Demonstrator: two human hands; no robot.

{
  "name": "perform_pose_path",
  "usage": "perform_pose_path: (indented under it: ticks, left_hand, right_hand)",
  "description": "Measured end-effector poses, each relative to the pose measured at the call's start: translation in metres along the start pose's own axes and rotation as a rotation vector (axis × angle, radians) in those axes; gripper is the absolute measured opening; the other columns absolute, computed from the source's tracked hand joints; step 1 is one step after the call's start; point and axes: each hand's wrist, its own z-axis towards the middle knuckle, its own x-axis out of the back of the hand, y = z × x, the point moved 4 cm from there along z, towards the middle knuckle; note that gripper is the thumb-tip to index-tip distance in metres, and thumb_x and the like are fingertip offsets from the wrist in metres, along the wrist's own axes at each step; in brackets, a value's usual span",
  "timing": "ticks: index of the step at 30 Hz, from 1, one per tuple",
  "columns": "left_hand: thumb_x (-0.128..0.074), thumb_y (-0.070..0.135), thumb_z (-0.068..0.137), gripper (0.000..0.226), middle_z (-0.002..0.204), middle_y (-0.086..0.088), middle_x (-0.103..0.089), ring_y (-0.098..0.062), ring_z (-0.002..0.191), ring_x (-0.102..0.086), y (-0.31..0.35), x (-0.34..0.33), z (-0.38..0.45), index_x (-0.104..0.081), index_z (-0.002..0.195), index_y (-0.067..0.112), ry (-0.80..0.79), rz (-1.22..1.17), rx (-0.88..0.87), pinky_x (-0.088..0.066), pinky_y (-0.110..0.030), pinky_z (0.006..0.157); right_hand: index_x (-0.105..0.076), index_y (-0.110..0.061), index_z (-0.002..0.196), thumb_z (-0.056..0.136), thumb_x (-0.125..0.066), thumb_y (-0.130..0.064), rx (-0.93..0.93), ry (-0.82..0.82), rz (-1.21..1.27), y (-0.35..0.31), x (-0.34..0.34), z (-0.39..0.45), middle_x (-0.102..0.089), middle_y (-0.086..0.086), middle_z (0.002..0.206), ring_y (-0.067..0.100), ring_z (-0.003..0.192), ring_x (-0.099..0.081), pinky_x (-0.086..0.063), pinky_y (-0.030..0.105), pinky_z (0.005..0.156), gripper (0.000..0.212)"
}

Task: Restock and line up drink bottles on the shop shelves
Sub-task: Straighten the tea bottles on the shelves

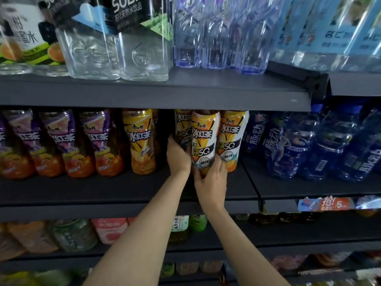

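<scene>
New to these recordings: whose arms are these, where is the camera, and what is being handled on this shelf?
There is no robot here. The one picture comes from a camera worn on a person's head, looking forward and down at their bare arms. The left hand grips the left side of a white-labelled iced tea bottle; the right hand cups its base. Matching bottles stand close on either side on the dark middle shelf. Left of them stand a yellow iced tea bottle and purple-labelled ones; blue drink bottles stand to the right.
</scene>
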Motion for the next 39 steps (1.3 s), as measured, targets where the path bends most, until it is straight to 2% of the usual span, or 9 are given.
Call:
perform_pose_path:
  ticks: [4, 8, 17, 22, 26, 29, 33, 37, 39]
  left_hand:
    - [-0.058, 0.013, 0.089, 0.041, 0.125, -0.013, -0.057, -0.027, 0.118, -0.053, -0.001, -0.004, 0.012, -0.047, 0.128, 0.007, 0.031, 0.084, 0.042, -0.039, -0.023, 0.088]
    - [-0.063, 0.015, 0.085, 0.041, 0.122, -0.012, -0.06, -0.028, 0.116, -0.054, -0.005, -0.002, 0.012, -0.053, 0.125, 0.009, 0.006, 0.123, -0.005, -0.042, -0.032, 0.093]
    - [-0.051, 0.024, 0.095, 0.044, 0.133, -0.01, -0.054, -0.025, 0.126, -0.047, 0.001, 0.017, -0.004, -0.046, 0.136, 0.01, -0.191, 0.168, -0.154, -0.035, -0.026, 0.099]
    - [-0.046, 0.006, 0.092, 0.044, 0.134, -0.006, -0.053, -0.017, 0.125, -0.048, -0.013, 0.039, -0.026, -0.045, 0.136, 0.01, -0.237, 0.087, -0.178, -0.037, -0.025, 0.105]
    - [-0.056, 0.017, 0.089, 0.05, 0.129, 0.004, -0.054, -0.009, 0.121, -0.048, -0.016, 0.039, -0.04, -0.043, 0.137, 0.017, -0.332, 0.065, -0.178, -0.038, -0.02, 0.097]
    - [-0.061, 0.023, 0.088, 0.055, 0.13, 0.0, -0.055, -0.014, 0.12, -0.05, -0.017, 0.036, -0.04, -0.039, 0.138, 0.016, -0.316, 0.088, -0.157, -0.04, -0.019, 0.092]
    - [-0.058, 0.028, 0.09, 0.059, 0.134, -0.005, -0.053, -0.017, 0.123, -0.049, -0.017, 0.035, -0.04, -0.035, 0.141, 0.013, -0.321, 0.158, -0.211, -0.034, -0.012, 0.09]
    - [-0.056, 0.027, 0.091, 0.057, 0.136, -0.005, -0.05, -0.017, 0.126, -0.046, -0.015, 0.033, -0.041, -0.033, 0.142, 0.011, -0.313, 0.184, -0.257, -0.03, -0.009, 0.092]
    - [-0.055, 0.028, 0.092, 0.057, 0.137, -0.006, -0.05, -0.017, 0.126, -0.046, -0.015, 0.031, -0.04, -0.034, 0.141, 0.01, -0.309, 0.201, -0.257, -0.031, -0.012, 0.093]
  right_hand:
    - [-0.04, 0.002, 0.129, 0.081, -0.069, -0.025, -0.008, 0.036, 0.01, 0.001, -0.001, 0.002, -0.048, 0.017, 0.125, 0.031, 0.12, -0.043, -0.046, 0.042, 0.094, 0.062]
    - [-0.038, 0.001, 0.131, 0.082, -0.068, -0.024, -0.017, 0.035, 0.023, 0.002, -0.001, 0.004, -0.046, 0.016, 0.127, 0.029, 0.121, -0.041, -0.042, 0.037, 0.094, 0.063]
    - [-0.034, -0.001, 0.136, 0.084, -0.066, -0.025, -0.011, -0.031, 0.081, 0.002, 0.002, 0.005, -0.045, 0.015, 0.132, 0.027, 0.124, -0.04, -0.037, 0.031, 0.098, 0.066]
    - [-0.039, -0.006, 0.134, 0.082, -0.068, -0.025, 0.004, -0.134, 0.137, 0.001, -0.001, 0.007, -0.056, 0.011, 0.125, 0.027, 0.118, -0.051, -0.046, 0.038, 0.093, 0.062]
    - [-0.037, -0.01, 0.13, 0.087, -0.061, -0.023, -0.01, -0.247, 0.101, -0.006, -0.009, 0.006, -0.057, 0.01, 0.123, 0.031, 0.111, -0.054, -0.043, 0.034, 0.075, 0.051]
    - [-0.036, -0.01, 0.129, 0.088, -0.059, -0.023, -0.011, -0.281, 0.076, -0.005, -0.011, 0.007, -0.057, 0.01, 0.121, 0.03, 0.111, -0.052, -0.04, 0.033, 0.074, 0.048]
    - [-0.044, -0.003, 0.125, 0.084, -0.065, -0.014, 0.073, -0.096, 0.161, 0.001, 0.0, 0.005, -0.05, 0.011, 0.12, 0.025, 0.114, -0.047, -0.041, 0.028, 0.091, 0.048]
    - [-0.045, -0.003, 0.116, 0.083, -0.064, -0.008, -0.094, 0.233, 0.266, 0.015, 0.026, 0.01, -0.042, 0.011, 0.119, 0.023, 0.107, -0.047, -0.043, 0.026, 0.082, 0.038]
    - [-0.043, -0.002, 0.118, 0.08, -0.067, -0.008, -0.168, 0.3, 0.221, 0.024, 0.033, 0.019, -0.038, 0.015, 0.124, 0.029, 0.111, -0.042, -0.045, 0.035, 0.086, 0.046]
